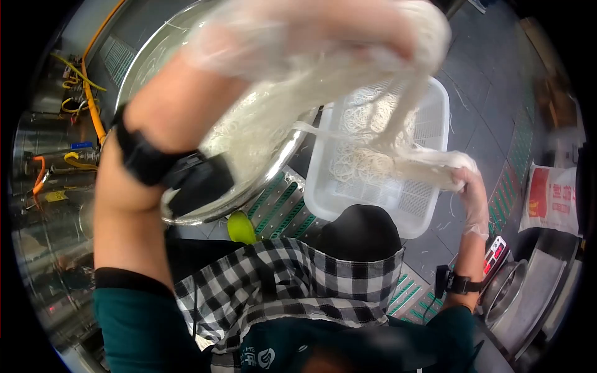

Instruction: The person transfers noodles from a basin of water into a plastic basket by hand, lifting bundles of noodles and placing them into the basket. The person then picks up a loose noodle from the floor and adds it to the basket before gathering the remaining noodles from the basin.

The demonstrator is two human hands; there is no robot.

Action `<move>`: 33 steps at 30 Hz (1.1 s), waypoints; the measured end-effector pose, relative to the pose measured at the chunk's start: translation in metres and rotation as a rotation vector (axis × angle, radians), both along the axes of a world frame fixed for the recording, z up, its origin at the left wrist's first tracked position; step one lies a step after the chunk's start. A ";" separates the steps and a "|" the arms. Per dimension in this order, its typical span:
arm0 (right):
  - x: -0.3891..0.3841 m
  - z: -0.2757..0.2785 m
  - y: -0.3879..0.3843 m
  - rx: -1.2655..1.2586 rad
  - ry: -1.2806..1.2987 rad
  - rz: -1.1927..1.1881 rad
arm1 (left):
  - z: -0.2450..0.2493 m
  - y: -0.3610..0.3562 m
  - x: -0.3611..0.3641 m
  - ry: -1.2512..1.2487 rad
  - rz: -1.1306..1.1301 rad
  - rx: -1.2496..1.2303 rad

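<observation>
Right hand (pixel 469 193), clear glove, clamped on one end of the stretched noodles (pixel 407 118); fingertips partly covered by strands. Left hand (pixel 305 31), also gloved, closed on the upper bunch; motion blur, exact finger placement unreadable, top edge cut off by frame. Noodles run between both hands, hanging below the left and reaching sideways to the right, above the white basket (pixel 315 174). Strand edges smeared, can't separate them. More noodles lie in the basket, partly hidden behind the held ones. Big metal basin (pixel 292 146) beside basket, cloudy contents, partly covered by left forearm and black wrist device (pixel 199 180).
</observation>
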State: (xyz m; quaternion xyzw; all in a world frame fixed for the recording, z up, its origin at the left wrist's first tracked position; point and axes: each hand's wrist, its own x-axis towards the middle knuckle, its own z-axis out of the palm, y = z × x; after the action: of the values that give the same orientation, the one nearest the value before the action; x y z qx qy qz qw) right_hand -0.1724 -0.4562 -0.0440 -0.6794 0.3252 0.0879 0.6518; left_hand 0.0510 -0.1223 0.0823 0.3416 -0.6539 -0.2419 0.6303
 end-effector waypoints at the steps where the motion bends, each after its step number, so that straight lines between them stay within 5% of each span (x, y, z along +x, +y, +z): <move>1: -0.007 -0.006 0.003 0.022 0.025 -0.030 | 0.000 -0.020 -0.004 -0.010 0.122 0.218; 3: 0.004 -0.025 0.005 0.039 0.175 -0.010 | -0.030 -0.085 0.011 0.021 0.345 0.673; 4: -0.007 -0.063 0.007 0.053 0.207 -0.018 | -0.074 -0.114 0.017 -0.245 0.500 0.918; 5: -0.020 -0.089 -0.001 -0.250 0.218 0.248 | -0.109 -0.108 0.022 -0.192 0.452 0.734; 6: -0.029 -0.103 -0.006 -0.547 0.231 0.510 | -0.128 -0.112 0.018 -0.542 0.675 0.918; 7: -0.035 -0.099 -0.004 -0.555 0.229 0.497 | -0.114 -0.100 0.010 -0.509 0.573 1.124; 9: -0.050 -0.088 0.011 -1.568 0.047 0.347 | -0.156 -0.040 0.004 -0.454 0.690 0.764; 10: -0.064 -0.108 0.003 -1.569 0.051 0.338 | -0.128 -0.022 -0.007 -0.351 0.660 1.059; 12: -0.096 -0.156 -0.022 -0.278 0.178 -0.039 | -0.135 0.013 -0.007 -0.427 0.620 1.357; 15: -0.107 -0.161 0.015 -0.443 0.067 0.153 | -0.175 0.066 -0.028 -0.472 0.705 1.385; 16: -0.090 -0.131 0.038 -0.277 0.240 0.185 | -0.182 0.076 -0.034 -0.525 0.721 1.323; 18: -0.050 -0.098 0.039 -1.018 0.687 0.878 | -0.198 0.078 -0.039 -0.568 0.732 1.263; 20: 0.008 -0.054 0.050 -1.148 0.673 0.876 | -0.207 0.073 -0.035 -0.658 0.947 1.088; 22: 0.054 -0.063 0.057 -1.187 0.199 0.583 | -0.204 0.062 -0.028 -0.656 1.001 1.083; 24: 0.113 -0.074 0.085 -0.593 -0.366 0.547 | -0.206 0.055 -0.025 -0.659 1.051 1.080; 25: 0.138 -0.069 0.109 -0.183 -0.332 0.484 | -0.212 0.053 -0.023 -0.683 1.110 1.017; 28: 0.183 -0.085 0.150 -0.077 -0.322 0.445 | -0.209 0.041 -0.019 -0.641 1.186 0.977; 30: 0.190 -0.084 0.167 0.046 -0.005 0.814 | -0.209 0.040 -0.016 -0.564 1.226 1.004; 33: 0.151 -0.092 0.179 0.362 0.022 0.909 | -0.229 0.051 -0.005 -0.538 1.220 1.059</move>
State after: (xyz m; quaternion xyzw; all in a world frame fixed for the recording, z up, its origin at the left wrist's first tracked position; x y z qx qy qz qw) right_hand -0.0215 -0.2767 -0.1360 -0.6274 -0.0180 0.4257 0.6518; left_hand 0.0462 -0.0716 -0.1463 0.9298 -0.2833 -0.0444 0.2307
